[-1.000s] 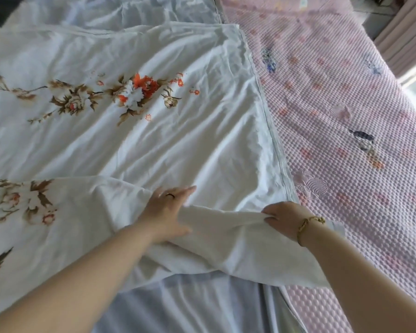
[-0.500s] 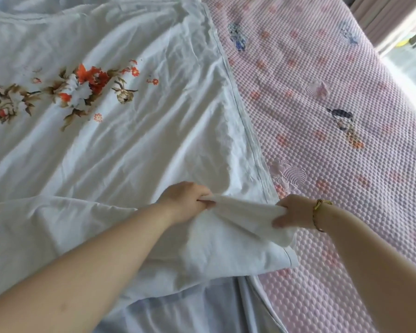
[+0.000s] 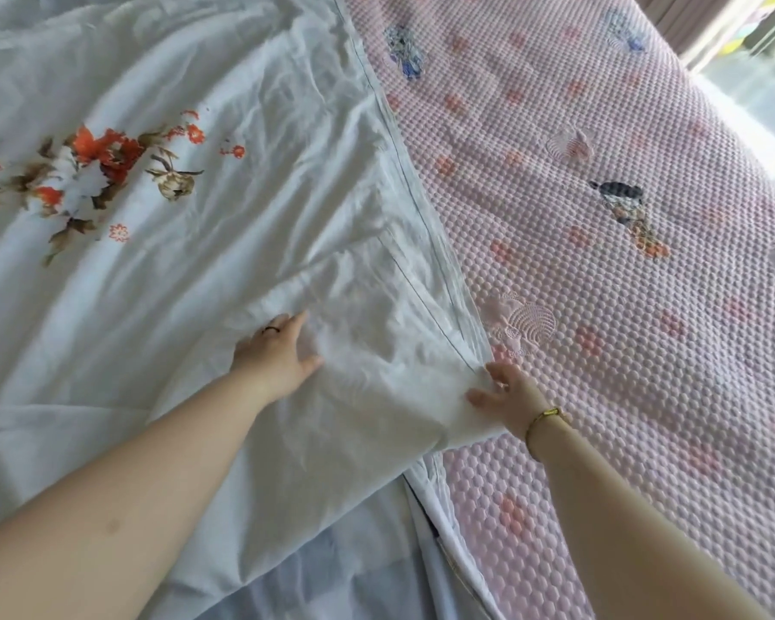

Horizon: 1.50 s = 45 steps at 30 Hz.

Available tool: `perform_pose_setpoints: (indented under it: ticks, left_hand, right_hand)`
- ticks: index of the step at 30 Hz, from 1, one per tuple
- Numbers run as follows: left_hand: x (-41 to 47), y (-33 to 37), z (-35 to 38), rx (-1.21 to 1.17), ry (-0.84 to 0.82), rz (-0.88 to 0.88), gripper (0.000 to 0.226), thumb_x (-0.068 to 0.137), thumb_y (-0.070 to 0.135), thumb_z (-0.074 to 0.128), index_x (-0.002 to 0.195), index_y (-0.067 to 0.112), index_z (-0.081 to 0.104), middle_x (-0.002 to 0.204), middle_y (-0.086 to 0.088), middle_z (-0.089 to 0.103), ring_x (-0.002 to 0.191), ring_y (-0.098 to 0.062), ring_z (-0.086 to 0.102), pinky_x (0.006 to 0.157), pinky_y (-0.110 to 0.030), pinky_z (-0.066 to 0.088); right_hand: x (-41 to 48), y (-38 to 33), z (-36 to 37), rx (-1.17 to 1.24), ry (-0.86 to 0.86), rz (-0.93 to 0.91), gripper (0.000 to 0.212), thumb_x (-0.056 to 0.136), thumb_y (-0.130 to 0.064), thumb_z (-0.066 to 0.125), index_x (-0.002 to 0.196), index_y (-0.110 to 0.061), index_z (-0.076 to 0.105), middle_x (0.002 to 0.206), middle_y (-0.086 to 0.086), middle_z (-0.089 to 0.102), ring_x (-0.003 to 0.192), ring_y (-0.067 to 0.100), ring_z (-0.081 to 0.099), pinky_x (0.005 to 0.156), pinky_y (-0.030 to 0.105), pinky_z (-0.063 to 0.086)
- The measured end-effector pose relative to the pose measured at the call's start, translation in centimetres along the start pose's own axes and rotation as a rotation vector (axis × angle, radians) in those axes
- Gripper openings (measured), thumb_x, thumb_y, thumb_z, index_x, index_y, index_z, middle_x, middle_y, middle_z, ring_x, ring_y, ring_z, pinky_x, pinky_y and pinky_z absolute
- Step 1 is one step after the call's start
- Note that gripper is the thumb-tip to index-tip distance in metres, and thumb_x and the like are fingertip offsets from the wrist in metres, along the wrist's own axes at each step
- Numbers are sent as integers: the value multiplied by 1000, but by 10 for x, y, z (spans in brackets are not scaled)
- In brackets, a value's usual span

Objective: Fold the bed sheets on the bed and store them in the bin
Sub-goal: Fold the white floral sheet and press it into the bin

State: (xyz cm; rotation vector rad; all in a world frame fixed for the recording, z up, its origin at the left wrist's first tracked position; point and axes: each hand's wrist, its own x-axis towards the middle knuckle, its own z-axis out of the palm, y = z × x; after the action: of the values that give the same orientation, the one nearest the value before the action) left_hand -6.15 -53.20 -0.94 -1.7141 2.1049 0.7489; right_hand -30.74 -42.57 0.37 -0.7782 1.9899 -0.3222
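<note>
Presently: bed sheet [image 3: 207,270], white floral, spread across left of frame; lower-centre flap laid over, apparently an early fold. Left hand [image 3: 278,355]: fingers straight, together, flat on flap. Right hand [image 3: 506,396]: fingers loosely spread on flap's corner, beside pink quilted cover [image 3: 623,315]. Further folds and binning outstanding; bin unseen.

Flat pink pad [image 3: 623,306] right of the sheet [image 3: 189,279] hem: low, open surface, passable for a hand across its width as far as the curtain [image 3: 690,15] at the far right. Sheet spread over the left half, wrinkled but low. Folded flap [image 3: 368,387] near the front, under the left hand [image 3: 278,355] laid flat and the right hand [image 3: 506,396] at its corner. Both forearms across the near approach. Open stretch of flap between the hands.
</note>
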Motion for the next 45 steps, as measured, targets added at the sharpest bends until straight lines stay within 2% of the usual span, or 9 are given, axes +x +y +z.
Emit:
perform_pose_setpoints:
  ticks: [5,8,15,22,28,31,36,39,45]
  left_hand:
    - [17,4,3,8,136,-39,69,92,37,49,148,15,14,155,-11,14,141,-24,19,110,-31,19]
    - [37,5,-7,-21,268,-71,72,88,34,57,146,13,20,151,-14,23,138,-27,24,110,-35,21]
    - [65,-13,-13,-206,121,-238,76,85,37,62,146,18,21,145,-8,37,131,-28,36,106,-38,26]
    - [52,15,-8,-142,75,-81,32,92,31,52,110,3,52,122,-22,53,111,-34,50,82,-33,38]
    - [42,86,-47,-193,569,143,32,94,31,48,108,2,52,107,-22,61,99,-40,56,70,-37,37]
    - [60,109,-57,-14,583,276,36,96,35,42,114,4,51,106,-19,61,96,-36,58,63,-34,29]
    - [100,89,-36,-13,291,123,34,97,40,37,107,9,48,116,-15,57,104,-31,54,73,-32,34]
    - [103,58,-21,-12,183,7,42,93,52,38,89,10,45,113,-15,57,102,-31,53,75,-32,33]
    - [103,37,-18,-14,504,11,37,95,39,42,84,4,48,99,-28,60,91,-40,57,63,-31,26]
  right_hand:
    - [7,-2,2,-54,-27,35,26,87,-24,60,106,-8,55,92,4,54,93,25,53,76,29,43]
    - [10,0,3,10,0,-36,24,86,-21,62,96,-1,61,91,13,62,83,23,56,82,35,49]
    - [0,30,-2,158,-26,-66,21,90,-17,56,70,-11,55,69,0,55,64,16,51,51,14,42]
    - [4,46,-29,-53,124,-38,34,87,-27,59,77,6,59,69,11,54,63,21,47,60,30,39]
    - [-20,52,-81,-105,489,-61,43,86,-27,60,53,-6,41,51,7,43,50,21,38,49,26,28]
    - [-3,62,-84,-208,497,12,43,89,-35,54,57,-8,42,56,7,47,53,21,41,51,27,30]
    - [40,74,-54,-393,287,165,38,92,-50,38,72,-17,38,66,-1,46,70,24,51,62,31,42]
    - [51,87,-35,-372,369,180,41,91,-54,34,72,-18,33,63,-1,46,66,23,49,57,31,35]
    - [61,75,-53,-55,572,51,44,86,-46,56,65,-8,46,61,3,45,65,25,44,55,31,31]
